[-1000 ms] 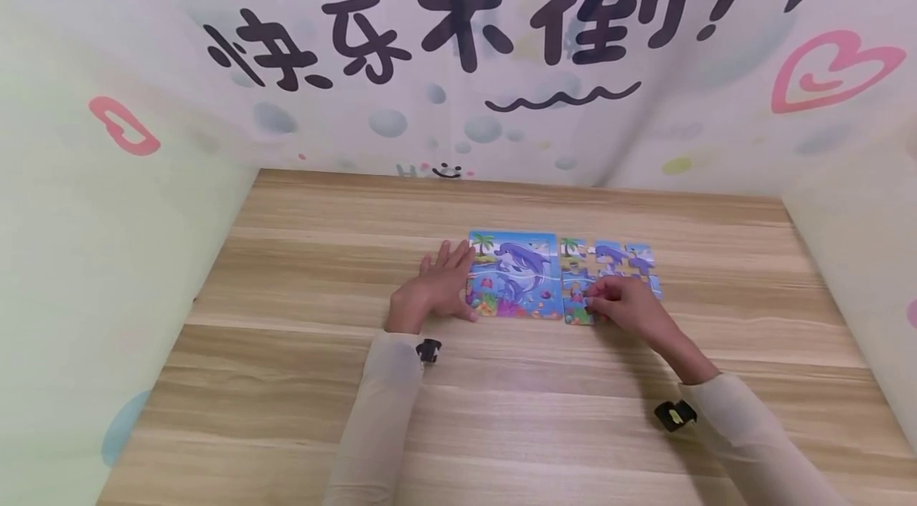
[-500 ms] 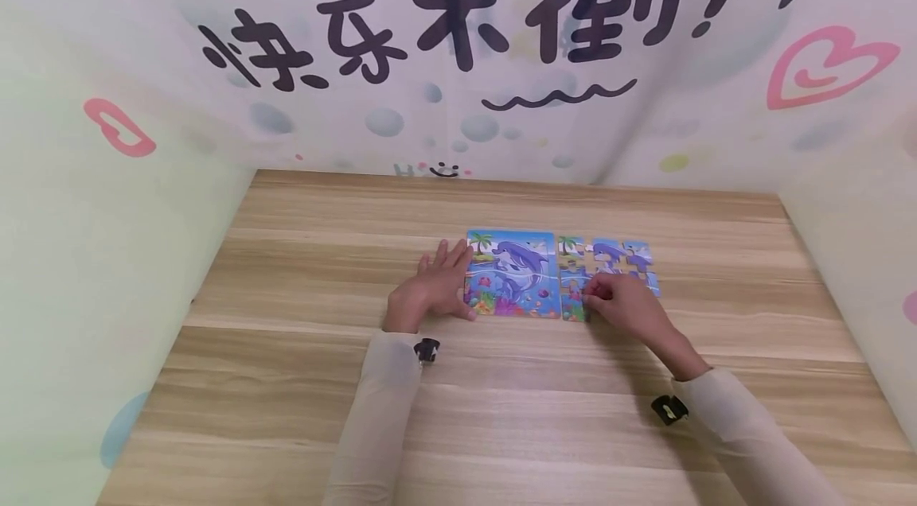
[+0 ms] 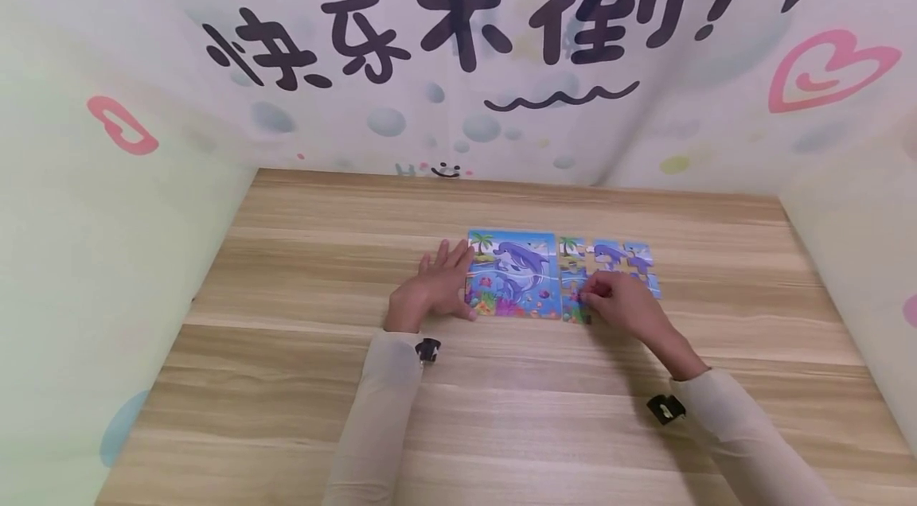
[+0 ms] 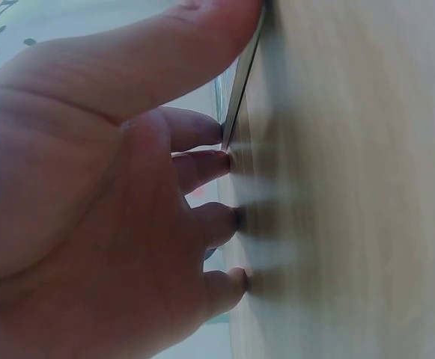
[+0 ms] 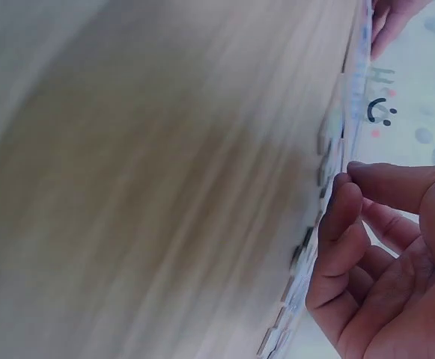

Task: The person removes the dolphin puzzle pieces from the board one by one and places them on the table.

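Note:
A square dolphin picture board [image 3: 512,275] lies flat on the wooden table. My left hand [image 3: 433,287] rests at its left edge with fingers spread, and in the left wrist view the fingertips [image 4: 221,224] touch the tabletop. Right of the board, jigsaw pieces [image 3: 607,251] of a matching dolphin picture lie in columns, with gaps between some. My right hand [image 3: 625,303] pinches a jigsaw piece at the lower part of this group between thumb and index finger; the fingers mostly hide it. In the right wrist view, the thumb and index fingertips [image 5: 352,176] meet at the pieces' edge.
A white printed cloth wall [image 3: 458,124] with black characters rises behind the table [image 3: 516,410]. Pale side walls [image 3: 107,251] stand left and right. Black wrist cameras [image 3: 666,409] sit by each sleeve.
My right hand has shifted very slightly left and up at the lower-left jigsaw pieces, still pinching there. The left hand and the dolphin board stay in place.

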### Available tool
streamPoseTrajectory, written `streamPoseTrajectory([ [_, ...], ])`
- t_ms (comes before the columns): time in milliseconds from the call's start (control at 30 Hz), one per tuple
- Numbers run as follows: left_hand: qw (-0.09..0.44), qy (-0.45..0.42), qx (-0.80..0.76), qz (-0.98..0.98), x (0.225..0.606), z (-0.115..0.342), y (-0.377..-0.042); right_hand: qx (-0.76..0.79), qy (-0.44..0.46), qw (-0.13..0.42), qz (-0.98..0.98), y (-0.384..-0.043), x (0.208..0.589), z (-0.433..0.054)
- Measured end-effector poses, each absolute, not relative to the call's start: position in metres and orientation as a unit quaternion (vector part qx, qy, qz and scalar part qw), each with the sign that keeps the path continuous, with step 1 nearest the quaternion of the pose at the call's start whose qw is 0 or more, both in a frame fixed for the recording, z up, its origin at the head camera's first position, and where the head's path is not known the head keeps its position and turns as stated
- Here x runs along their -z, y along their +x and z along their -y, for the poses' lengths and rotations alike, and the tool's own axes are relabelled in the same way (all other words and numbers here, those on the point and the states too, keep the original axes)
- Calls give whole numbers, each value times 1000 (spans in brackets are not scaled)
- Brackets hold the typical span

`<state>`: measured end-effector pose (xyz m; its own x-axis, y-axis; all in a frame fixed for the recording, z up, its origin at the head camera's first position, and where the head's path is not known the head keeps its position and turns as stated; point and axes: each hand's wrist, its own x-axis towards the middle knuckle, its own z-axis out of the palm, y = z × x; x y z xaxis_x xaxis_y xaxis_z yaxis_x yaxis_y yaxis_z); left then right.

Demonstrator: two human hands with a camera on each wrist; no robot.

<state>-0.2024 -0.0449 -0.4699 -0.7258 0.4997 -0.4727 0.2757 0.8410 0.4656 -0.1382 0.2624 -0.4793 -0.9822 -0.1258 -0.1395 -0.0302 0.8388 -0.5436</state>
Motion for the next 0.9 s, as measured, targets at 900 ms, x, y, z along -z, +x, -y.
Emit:
streamPoseTrajectory([
  [900, 310, 217, -179, -908, 469, 45, -204, 284, -95, 141, -944, -156, 478, -187],
])
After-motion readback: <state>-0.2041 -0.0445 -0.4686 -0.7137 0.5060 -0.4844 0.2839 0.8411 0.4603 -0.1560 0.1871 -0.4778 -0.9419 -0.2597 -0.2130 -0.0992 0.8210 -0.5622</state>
